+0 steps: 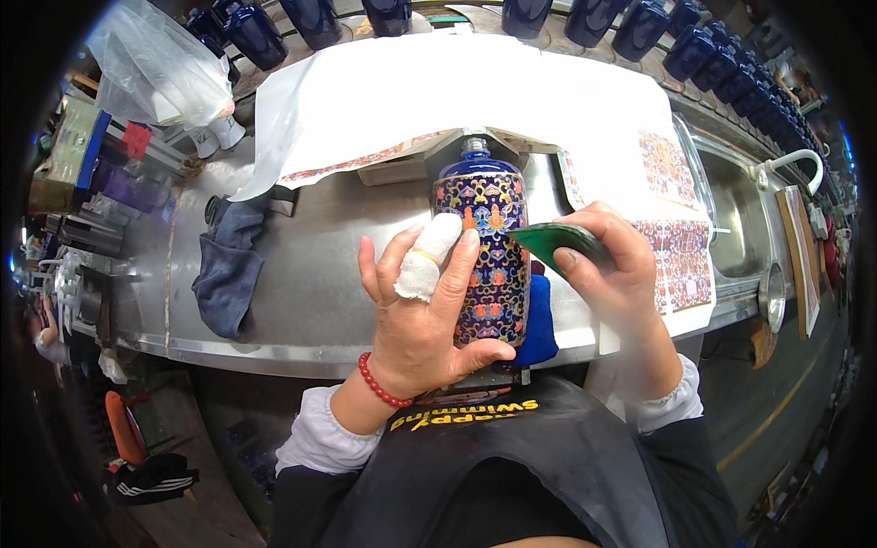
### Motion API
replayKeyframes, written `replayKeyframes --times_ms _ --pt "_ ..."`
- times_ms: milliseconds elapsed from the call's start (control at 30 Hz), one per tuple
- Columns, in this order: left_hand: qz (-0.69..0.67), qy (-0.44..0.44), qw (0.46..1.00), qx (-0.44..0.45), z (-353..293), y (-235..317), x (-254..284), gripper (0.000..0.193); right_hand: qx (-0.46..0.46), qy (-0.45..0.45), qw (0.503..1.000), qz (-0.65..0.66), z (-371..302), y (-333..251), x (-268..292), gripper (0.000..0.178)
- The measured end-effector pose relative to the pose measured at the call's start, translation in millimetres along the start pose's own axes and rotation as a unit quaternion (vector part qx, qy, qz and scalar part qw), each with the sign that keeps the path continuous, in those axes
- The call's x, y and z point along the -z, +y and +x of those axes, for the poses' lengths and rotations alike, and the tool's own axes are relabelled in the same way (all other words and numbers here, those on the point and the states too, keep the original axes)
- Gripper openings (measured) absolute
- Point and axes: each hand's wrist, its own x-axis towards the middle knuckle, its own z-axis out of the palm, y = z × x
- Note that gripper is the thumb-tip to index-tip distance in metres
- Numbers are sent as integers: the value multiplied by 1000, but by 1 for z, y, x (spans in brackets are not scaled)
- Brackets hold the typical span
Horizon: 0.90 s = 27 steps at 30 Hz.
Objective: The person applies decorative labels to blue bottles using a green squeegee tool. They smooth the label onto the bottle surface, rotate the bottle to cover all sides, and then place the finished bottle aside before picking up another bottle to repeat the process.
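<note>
A dark blue bottle point(498, 283) with a colourful floral pattern lies on its side on the metal worktop, its neck pointing away from me. Spread fingers of my left hand point(416, 320) rest along the bottle's left side, the thumb near its base. White wrapping point(427, 260) covers one of those fingers, and a red bead bracelet circles the wrist. Between the thumb and fingers of my right hand point(617, 260) is a green scraper point(559, 242), a flat blade whose tip is at the bottle's right edge. A blue cloth point(543, 324) sits beside the bottle's lower right.
Large white sheets point(438, 87) spread across the far worktop; patterned decal sheets point(671, 242) lie at right. A grey-blue cloth point(228, 265) lies at left. Beyond the decals is a metal sink point(735, 219) with a white tap point(795, 163). Several blue bottles point(644, 32) line the back.
</note>
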Motion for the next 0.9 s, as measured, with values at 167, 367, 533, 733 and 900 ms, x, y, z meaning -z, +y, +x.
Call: replayKeyframes --times_ms 167,367,533,733,900 --pt "11 -12 1000 8 5 6 4 100 39 29 999 -12 3 5 -4 24" --pt "-65 5 998 7 -6 -4 -3 109 272 -49 942 -192 17 -14 -6 38" --pt "-90 -12 995 36 -33 -5 -6 120 128 -21 991 -24 43 -29 -6 31" --pt "-25 -6 997 67 -35 -3 -15 112 252 -192 948 -34 38 -46 -10 26" --pt "6 7 999 47 -30 0 -9 111 268 0 948 -172 44 -44 -15 23"
